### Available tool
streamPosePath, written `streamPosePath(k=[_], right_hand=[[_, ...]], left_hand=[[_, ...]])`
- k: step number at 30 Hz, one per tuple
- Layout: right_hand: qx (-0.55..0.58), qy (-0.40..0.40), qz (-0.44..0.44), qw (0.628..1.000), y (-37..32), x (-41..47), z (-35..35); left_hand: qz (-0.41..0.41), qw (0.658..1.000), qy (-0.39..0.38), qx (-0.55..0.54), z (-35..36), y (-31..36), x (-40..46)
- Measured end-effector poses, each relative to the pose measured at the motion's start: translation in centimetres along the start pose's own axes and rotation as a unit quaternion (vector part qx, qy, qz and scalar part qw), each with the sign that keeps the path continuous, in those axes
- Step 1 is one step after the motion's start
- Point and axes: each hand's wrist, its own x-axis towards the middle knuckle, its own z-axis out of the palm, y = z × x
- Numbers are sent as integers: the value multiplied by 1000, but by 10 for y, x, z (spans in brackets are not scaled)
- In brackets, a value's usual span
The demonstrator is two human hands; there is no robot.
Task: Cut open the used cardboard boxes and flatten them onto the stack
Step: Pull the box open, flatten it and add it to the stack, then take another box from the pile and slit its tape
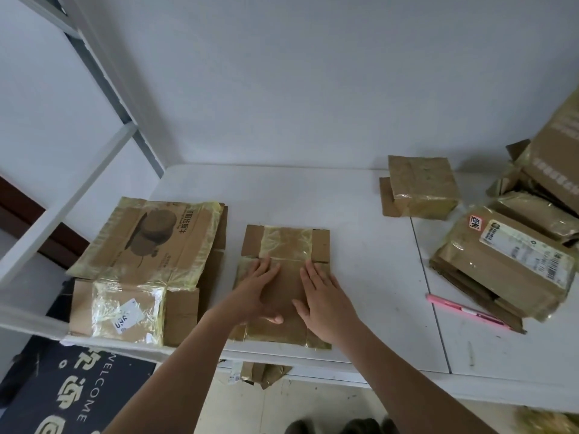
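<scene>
A flattened brown cardboard box with yellowish tape lies on the white table in front of me. My left hand and my right hand both press flat on it, palms down, fingers apart. To the left lies the stack of flattened boxes, its top sheet printed with a round object. At the right are several taped boxes, among them a small one at the back and a labelled one nearer. A pink cutter lies beside the labelled box.
White shelf rails cross the left side, close to the stack. A dark welcome mat lies on the floor at lower left. A cardboard scrap sits under the table's front edge. A bigger box leans at far right.
</scene>
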Motion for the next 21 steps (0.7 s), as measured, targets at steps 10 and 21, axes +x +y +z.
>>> streamPosePath(k=[10, 21], right_hand=[[238, -47, 14, 970, 14, -7, -60], [-14, 281, 125, 951, 98, -93, -113]], left_hand=[[-58, 981, -27, 184, -29, 48, -12], [191, 888, 267, 323, -30, 199, -6]])
